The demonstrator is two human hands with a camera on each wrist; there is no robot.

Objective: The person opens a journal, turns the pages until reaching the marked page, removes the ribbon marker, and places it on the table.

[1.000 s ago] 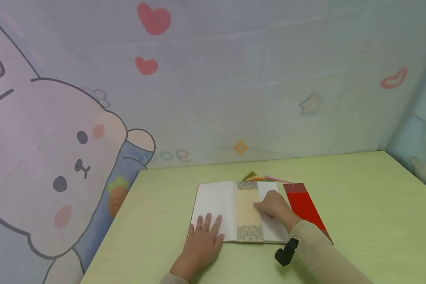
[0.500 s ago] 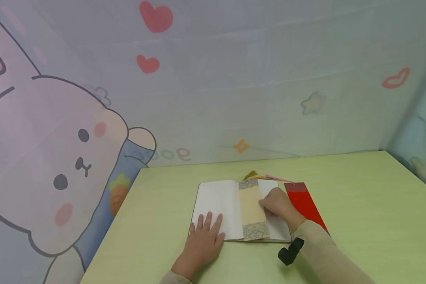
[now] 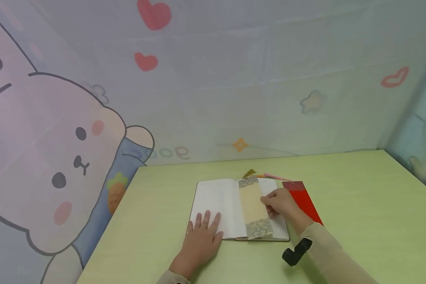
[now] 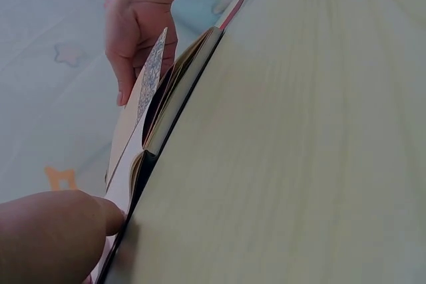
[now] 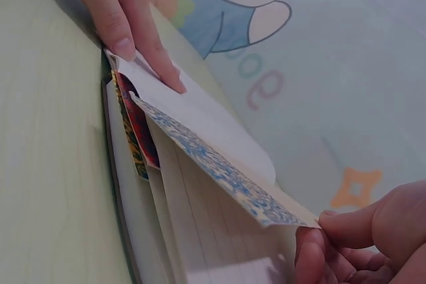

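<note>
An open notebook [image 3: 214, 207] lies on the table with white pages up. My left hand [image 3: 200, 241] rests on its left page, fingers spread straight, the thumb near the lower edge. With thumb and fingers my right hand [image 3: 279, 202] pinches the right edge of a cream bookmark [image 3: 252, 203] with patterned grey-blue ends. The bookmark slants across the right page, and its gripped side is raised off the paper in the right wrist view. Lower in the notebook, a red bookmark [image 5: 141, 121] and a yellow-patterned one [image 5: 126, 114] show between the pages.
A glossy red bookmark [image 3: 305, 203] with a pink tassel cord [image 3: 277, 177] lies right of the notebook, partly behind the right forearm. An olive tassel [image 3: 249, 173] and an orange one stick out past the top edge. Behind the table [image 3: 369, 205] hangs a printed cloth [image 3: 216, 98].
My right hand has moved slightly right, drawing the bookmark from straight beside the page fold to a slant, its right side lifted. The left hand has stayed in place.
</note>
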